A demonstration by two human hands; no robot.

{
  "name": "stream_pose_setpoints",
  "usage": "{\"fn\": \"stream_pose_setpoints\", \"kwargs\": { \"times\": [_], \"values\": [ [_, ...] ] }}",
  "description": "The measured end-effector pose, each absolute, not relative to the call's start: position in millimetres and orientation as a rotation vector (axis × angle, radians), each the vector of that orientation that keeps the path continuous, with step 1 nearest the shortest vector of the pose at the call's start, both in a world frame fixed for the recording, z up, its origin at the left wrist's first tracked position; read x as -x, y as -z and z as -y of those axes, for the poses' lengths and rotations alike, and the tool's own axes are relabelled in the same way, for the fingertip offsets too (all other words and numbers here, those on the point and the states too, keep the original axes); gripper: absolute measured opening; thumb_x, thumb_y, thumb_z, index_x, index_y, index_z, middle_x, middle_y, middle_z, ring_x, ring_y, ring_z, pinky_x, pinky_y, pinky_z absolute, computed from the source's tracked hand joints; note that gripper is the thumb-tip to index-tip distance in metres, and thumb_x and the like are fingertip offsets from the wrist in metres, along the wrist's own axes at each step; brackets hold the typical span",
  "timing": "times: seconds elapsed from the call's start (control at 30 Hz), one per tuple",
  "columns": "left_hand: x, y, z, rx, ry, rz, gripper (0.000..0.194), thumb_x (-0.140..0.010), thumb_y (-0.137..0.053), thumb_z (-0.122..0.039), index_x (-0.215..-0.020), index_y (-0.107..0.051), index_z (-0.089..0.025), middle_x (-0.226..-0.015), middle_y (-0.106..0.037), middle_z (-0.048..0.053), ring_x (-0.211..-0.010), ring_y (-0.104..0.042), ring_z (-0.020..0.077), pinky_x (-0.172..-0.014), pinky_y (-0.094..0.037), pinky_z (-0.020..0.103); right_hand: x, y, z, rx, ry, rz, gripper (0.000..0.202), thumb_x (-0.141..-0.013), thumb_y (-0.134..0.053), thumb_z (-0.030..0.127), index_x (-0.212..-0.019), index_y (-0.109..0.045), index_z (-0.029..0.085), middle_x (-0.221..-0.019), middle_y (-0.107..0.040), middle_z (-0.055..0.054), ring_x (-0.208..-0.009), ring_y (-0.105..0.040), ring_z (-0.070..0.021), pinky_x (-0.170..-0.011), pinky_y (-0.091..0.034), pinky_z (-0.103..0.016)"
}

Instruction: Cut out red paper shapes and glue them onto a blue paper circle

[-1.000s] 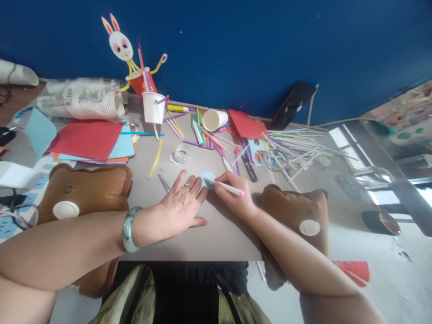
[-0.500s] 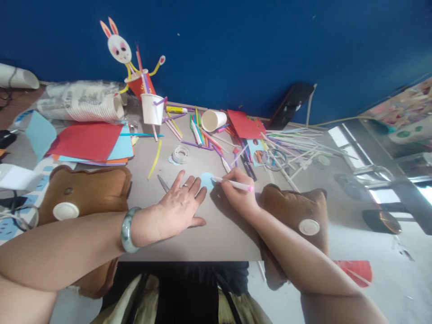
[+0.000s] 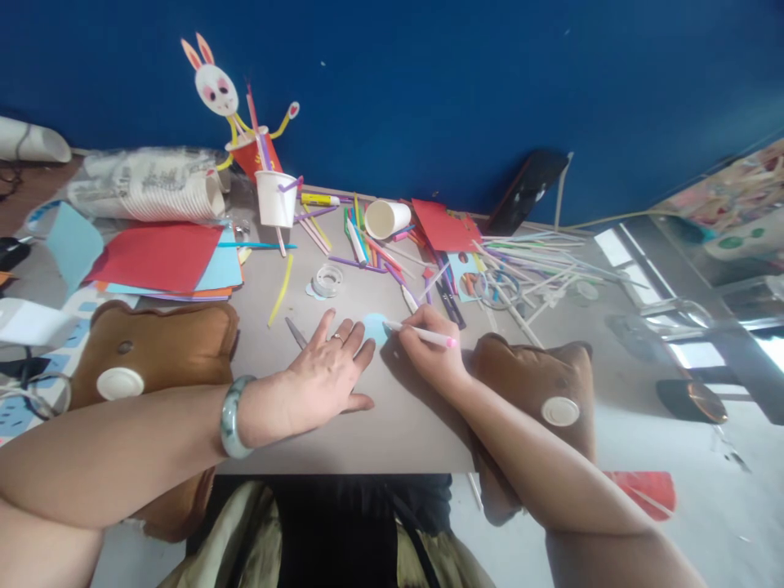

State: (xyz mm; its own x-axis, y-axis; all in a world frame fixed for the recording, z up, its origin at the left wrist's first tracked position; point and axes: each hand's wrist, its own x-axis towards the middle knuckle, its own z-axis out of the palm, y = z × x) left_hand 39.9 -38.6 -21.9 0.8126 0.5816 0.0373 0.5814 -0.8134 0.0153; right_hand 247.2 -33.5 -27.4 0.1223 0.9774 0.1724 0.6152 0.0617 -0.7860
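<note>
A small light-blue paper circle (image 3: 376,328) lies on the grey table (image 3: 367,441) between my hands. My right hand (image 3: 432,347) is closed round a white pen with a pink end (image 3: 438,337), its tip at the circle's right edge. My left hand (image 3: 331,371) rests palm down with fingers spread, its fingertips at the circle's left edge. Partly under the left fingers lies a grey pointed tool (image 3: 296,333). Above that hand sits a roll of clear tape (image 3: 327,280), and a yellow pipe cleaner (image 3: 280,291) lies to its left.
Red paper (image 3: 156,257) and bagged paper cups (image 3: 153,186) lie at the left. A rabbit figure (image 3: 217,90) stands behind a white cup (image 3: 276,198). Markers, another cup (image 3: 387,219) and many straws (image 3: 539,265) spread along the back. Brown cushions (image 3: 165,347) flank my arms.
</note>
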Motion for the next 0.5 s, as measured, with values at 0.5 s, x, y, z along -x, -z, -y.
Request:
{"fn": "stream_pose_setpoints", "kwargs": {
  "times": [0.5],
  "values": [
    [-40.9,22.1,39.2,-2.988,-0.064,-0.970,0.079,-0.084,-0.060,-0.066,-0.136,-0.051,-0.007,-0.134,-0.054,0.024,-0.128,-0.046,0.0377,-0.116,-0.015,0.060,-246.0,27.9,35.2,1.611,-0.633,1.590,0.008,-0.073,-0.057,0.021,-0.065,-0.057,0.021,-0.057,-0.061,0.003,-0.052,-0.053,-0.0124,-0.053,-0.041,-0.025]
  ]
}}
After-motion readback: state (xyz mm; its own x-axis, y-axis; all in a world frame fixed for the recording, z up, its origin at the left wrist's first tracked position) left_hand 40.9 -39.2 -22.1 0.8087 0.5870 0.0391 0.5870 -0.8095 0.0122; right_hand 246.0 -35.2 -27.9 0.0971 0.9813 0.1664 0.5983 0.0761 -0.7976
